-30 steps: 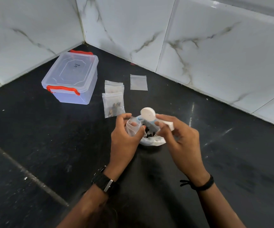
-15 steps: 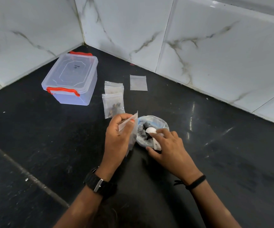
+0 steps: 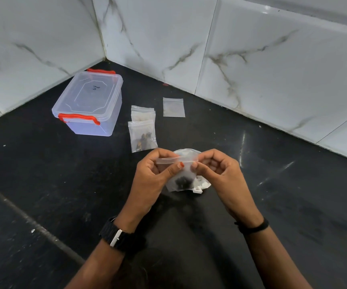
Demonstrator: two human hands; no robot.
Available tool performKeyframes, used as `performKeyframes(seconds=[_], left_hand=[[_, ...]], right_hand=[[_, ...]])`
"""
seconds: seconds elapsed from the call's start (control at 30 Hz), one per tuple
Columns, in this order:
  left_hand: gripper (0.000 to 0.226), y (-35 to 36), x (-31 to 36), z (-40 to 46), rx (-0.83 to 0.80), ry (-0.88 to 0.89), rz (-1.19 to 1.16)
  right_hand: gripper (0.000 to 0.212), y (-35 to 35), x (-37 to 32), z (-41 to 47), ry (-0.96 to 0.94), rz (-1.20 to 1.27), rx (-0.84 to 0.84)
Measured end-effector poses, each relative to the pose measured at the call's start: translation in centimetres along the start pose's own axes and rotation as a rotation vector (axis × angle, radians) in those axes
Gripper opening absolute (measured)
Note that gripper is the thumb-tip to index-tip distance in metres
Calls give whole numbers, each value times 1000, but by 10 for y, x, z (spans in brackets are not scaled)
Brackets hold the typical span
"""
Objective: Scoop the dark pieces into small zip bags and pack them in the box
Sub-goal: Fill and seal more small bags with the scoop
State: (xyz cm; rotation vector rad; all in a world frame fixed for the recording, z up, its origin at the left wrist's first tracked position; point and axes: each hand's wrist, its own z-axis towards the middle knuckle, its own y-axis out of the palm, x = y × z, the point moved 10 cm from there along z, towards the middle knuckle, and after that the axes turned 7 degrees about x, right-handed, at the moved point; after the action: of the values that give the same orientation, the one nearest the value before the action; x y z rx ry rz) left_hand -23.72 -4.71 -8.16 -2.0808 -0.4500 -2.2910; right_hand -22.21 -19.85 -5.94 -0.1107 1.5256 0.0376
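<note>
While raised above the counter, both hands, left (image 3: 150, 174) and right (image 3: 216, 170), pinch the zip bag (image 3: 184, 163).

Single head cam, looking fwd and down, close over hands (image 3: 187, 174), wide-angle

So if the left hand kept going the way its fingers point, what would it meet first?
Probably the right hand: the left hand points rightward along the small zip bag that both pinch at its top, with only that bag between them. Depth is hard to judge.

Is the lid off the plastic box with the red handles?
No, the clear lid sits flat on top of the plastic box, with the red handles at its ends.
</note>
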Motion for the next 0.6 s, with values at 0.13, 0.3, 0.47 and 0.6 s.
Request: performKeyframes(seconds=[0.13, 0.3, 0.47, 0.6], left_hand=[[25, 2, -4, -1, -13, -27, -18], [18, -2, -5, -1, -14, -16, 86], [13, -5, -1, -2, 16, 11, 118], [9, -11, -1, 1, 57, 32, 167]], right_hand=[[6, -4, 0, 0, -2, 57, 27], [7, -8, 1, 1, -29, 33, 44], [4, -6, 5, 2, -16, 41, 40], [14, -2, 7, 1, 16, 53, 20]])
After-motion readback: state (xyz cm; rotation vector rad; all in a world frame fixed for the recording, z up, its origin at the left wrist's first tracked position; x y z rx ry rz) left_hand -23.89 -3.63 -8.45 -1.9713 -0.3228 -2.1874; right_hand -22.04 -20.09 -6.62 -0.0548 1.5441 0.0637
